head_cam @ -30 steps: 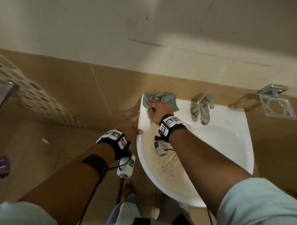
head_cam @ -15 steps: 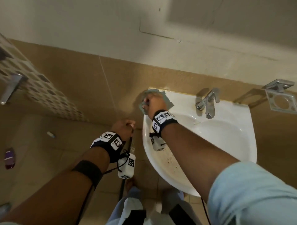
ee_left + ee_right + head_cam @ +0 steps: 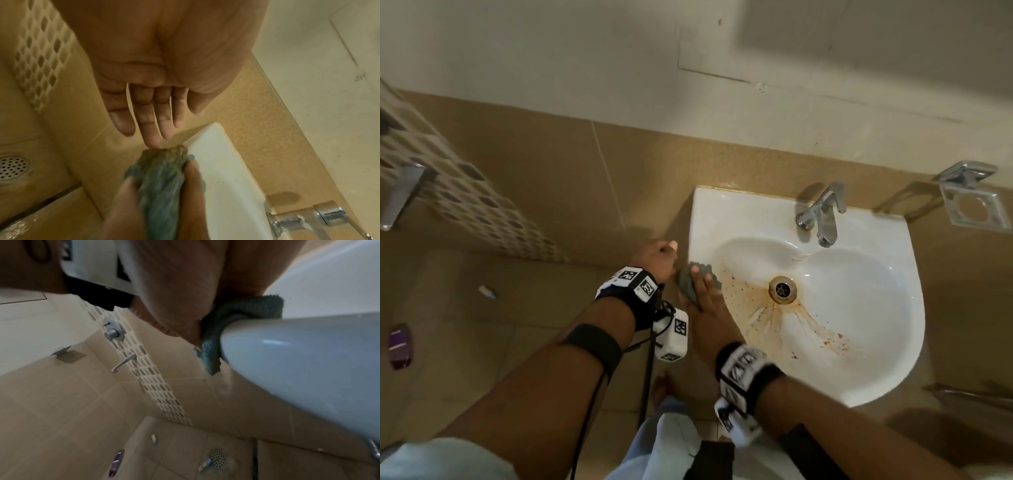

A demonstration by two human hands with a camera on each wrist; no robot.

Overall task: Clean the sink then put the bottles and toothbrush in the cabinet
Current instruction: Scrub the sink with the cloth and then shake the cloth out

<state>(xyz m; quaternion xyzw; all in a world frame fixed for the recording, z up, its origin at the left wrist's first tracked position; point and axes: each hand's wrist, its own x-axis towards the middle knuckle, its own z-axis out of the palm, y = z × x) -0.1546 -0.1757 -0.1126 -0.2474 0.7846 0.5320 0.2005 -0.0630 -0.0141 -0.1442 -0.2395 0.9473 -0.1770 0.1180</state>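
Note:
The white sink [image 3: 866,274] has brown stains around its drain [image 3: 782,289]. My right hand [image 3: 705,301] grips a grey-blue cloth [image 3: 688,284] and presses it over the sink's left rim. The right wrist view shows the cloth [image 3: 236,311] folded round the rim [image 3: 308,361]. My left hand [image 3: 659,255] hangs just left of the sink, holding nothing. In the left wrist view its fingers [image 3: 150,123] are straight, just above the cloth [image 3: 162,172]. A purple bottle [image 3: 400,346] lies on the floor at the left. No cabinet is in view.
A chrome tap [image 3: 822,212] stands at the back of the sink, with a metal wall holder [image 3: 972,205] to its right. On the floor lie a small tube [image 3: 488,292] and, by the floor drain [image 3: 217,458], a toothbrush-like item [image 3: 204,464]. Shower fittings [image 3: 113,333] are on the left wall.
My right hand has dragged the cloth from the sink's back left corner along the left rim towards me. My left hand has come off the rim. The drain and stains are now uncovered.

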